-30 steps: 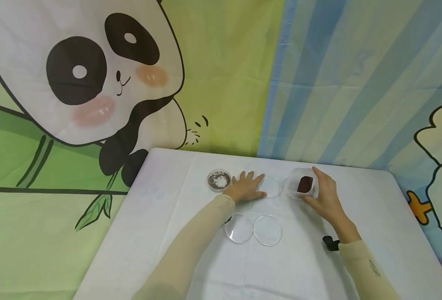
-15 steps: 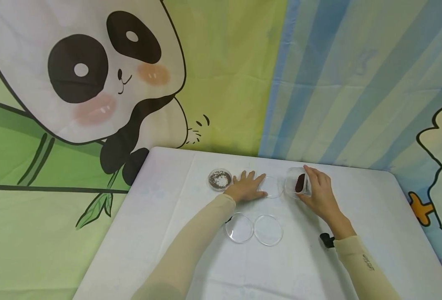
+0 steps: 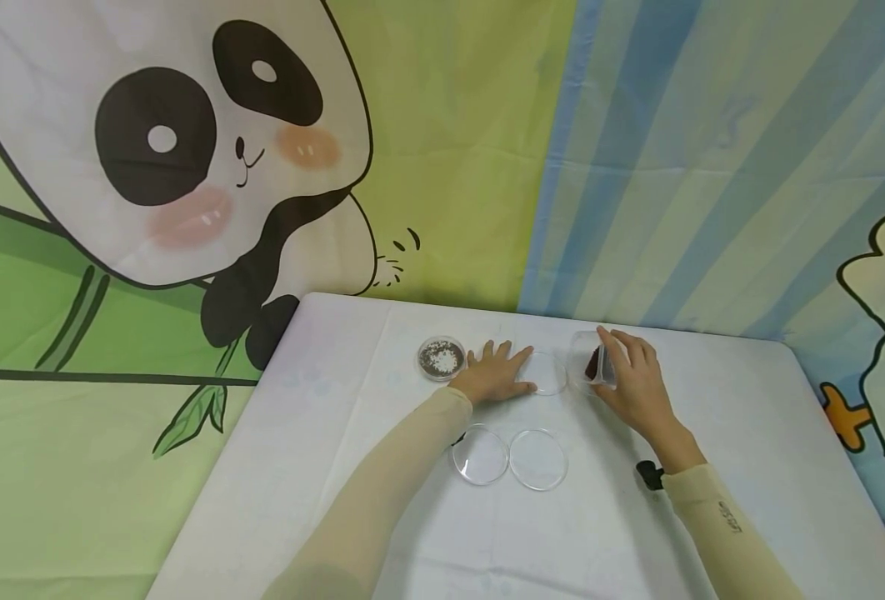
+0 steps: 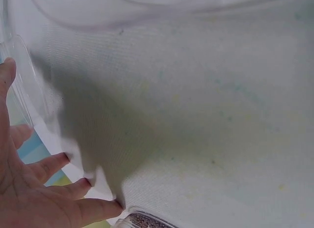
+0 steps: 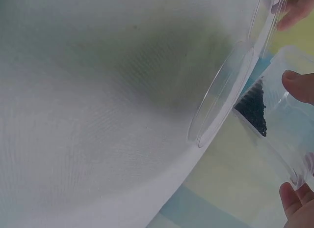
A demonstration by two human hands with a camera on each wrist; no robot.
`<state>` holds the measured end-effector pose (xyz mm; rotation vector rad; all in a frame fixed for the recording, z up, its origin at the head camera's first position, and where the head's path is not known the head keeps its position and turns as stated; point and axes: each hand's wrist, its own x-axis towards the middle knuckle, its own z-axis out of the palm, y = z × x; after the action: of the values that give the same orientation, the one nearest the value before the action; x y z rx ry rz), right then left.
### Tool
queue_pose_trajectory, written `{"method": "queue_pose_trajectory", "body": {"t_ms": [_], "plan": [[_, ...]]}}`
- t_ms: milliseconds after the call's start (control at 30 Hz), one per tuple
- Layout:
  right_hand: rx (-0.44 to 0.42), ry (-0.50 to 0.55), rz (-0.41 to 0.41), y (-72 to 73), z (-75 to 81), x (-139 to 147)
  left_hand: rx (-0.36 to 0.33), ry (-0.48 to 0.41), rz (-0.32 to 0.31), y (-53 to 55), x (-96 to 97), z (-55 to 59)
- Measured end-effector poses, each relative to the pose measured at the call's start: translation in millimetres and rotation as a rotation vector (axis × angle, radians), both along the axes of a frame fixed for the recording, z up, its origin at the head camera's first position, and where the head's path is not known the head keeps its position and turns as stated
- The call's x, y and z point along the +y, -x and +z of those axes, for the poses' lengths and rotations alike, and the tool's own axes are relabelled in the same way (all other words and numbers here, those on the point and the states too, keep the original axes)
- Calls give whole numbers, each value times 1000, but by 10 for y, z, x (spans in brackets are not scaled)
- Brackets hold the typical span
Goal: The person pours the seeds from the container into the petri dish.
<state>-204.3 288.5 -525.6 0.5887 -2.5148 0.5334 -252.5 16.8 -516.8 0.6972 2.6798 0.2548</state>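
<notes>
My right hand grips a clear plastic tub by its sides, tilted to the left above a petri dish. Dark grains lie heaped in a corner of the tub. My left hand is spread, its thumb and index finger at the left edge of another clear petri dish. Just left of that hand stands a petri dish of dark grains with white bits on top. In the head view the tub mostly hides the dish below it.
Two clear round dishes or lids, one at left and one at right, lie side by side nearer the front of the white table. A printed panda curtain hangs behind the table's back edge.
My right hand has shifted left and tipped the tub further over; the dark grains in it have slid toward its lower left side. The left hand stays where it was.
</notes>
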Motion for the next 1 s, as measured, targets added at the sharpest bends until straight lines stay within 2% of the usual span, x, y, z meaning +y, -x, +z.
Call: {"method": "queue_pose_trajectory", "body": {"t_ms": [533,800,1000], "plan": [[73,-167,-8,24,52,-82,5,25,2,10,18,-38],[75,-166,14,48,57,-104,1,28,8,18,25,-69],[92,-187,24,52,71,-137,-44,56,23,68,58,-119]]}}
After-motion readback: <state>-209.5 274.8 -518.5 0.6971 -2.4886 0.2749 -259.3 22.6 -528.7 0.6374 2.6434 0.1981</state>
